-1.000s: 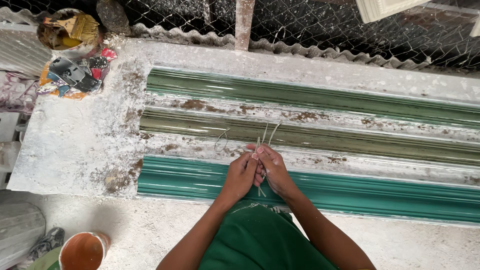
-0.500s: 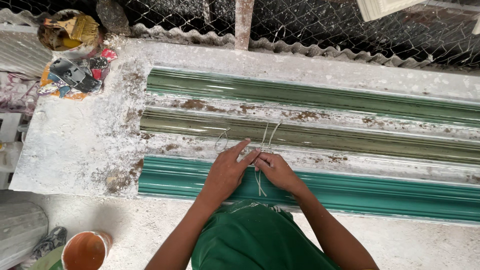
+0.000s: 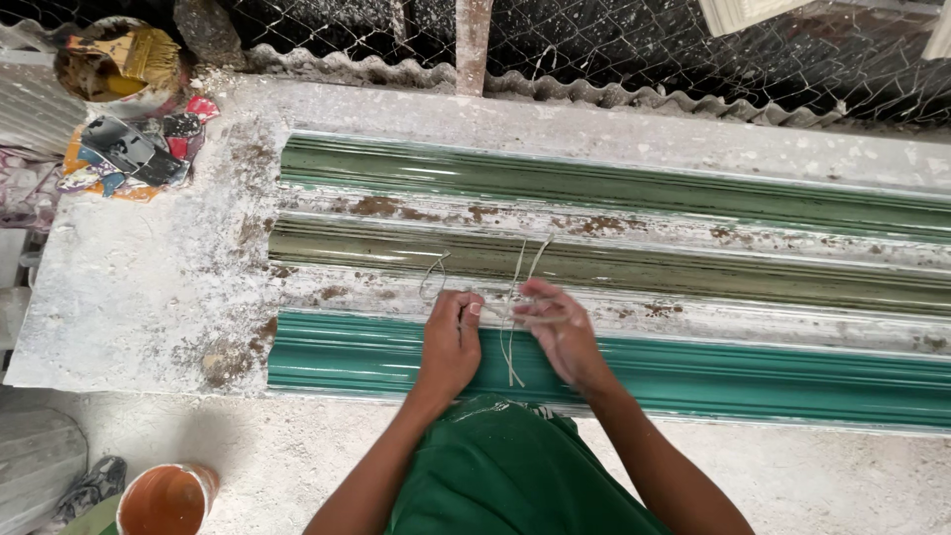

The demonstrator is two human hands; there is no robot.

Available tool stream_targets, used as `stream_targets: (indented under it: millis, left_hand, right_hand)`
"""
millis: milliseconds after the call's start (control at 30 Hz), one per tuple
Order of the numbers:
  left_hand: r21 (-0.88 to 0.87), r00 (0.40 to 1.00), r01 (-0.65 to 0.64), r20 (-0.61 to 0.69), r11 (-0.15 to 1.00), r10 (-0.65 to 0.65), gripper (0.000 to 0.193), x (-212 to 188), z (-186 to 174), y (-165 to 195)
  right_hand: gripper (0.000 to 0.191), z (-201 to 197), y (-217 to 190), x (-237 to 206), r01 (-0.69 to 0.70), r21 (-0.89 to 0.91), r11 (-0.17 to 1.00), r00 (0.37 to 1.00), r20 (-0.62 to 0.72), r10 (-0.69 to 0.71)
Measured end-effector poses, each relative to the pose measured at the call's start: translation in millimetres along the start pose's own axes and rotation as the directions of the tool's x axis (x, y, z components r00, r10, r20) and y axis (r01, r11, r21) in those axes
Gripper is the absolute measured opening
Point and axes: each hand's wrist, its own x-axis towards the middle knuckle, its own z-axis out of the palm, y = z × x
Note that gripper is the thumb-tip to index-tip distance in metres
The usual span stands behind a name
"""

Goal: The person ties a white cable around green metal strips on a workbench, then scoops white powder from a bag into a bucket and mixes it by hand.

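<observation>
Head view: both hands meet over the near edge of the bench (image 3: 149,297), just above the teal mould (image 3: 753,376). The left hand (image 3: 451,342) is curled closed, pinching pale fibre strands (image 3: 515,297) between thumb and fingers. The right hand (image 3: 560,332) is also closed on the same strands, fingers bunched, so the fibres are stretched between the two, probably to separate or straighten them. Loose ends stick up toward the olive mould (image 3: 693,263) and hang down across the teal one. The three long moulds, including a dark green one (image 3: 594,183), lie side by side along the bench, likely so each can be reached from the front. An orange cup (image 3: 163,500) stands on the floor at the left.
</observation>
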Motion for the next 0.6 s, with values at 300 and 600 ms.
stream_targets:
  millis: [300, 600]
  left_hand:
    - [-0.17, 0.959, 0.284, 0.047, 0.943, -0.28, 0.021, -8.4, 27.0, -7.8]
    - [0.129, 0.977, -0.197, 0.106, 0.972, 0.184, 0.012, -10.5, 9.6, -2.2]
  right_hand:
    - [0.037, 39.3, 28.3, -1.3, 0.137, -0.219, 0.966, 0.99, -0.007, -0.141]
    - [0.035, 23.0, 34.8, 5.9, 0.106, -0.184, 0.977, 0.989, -0.087, -0.123]
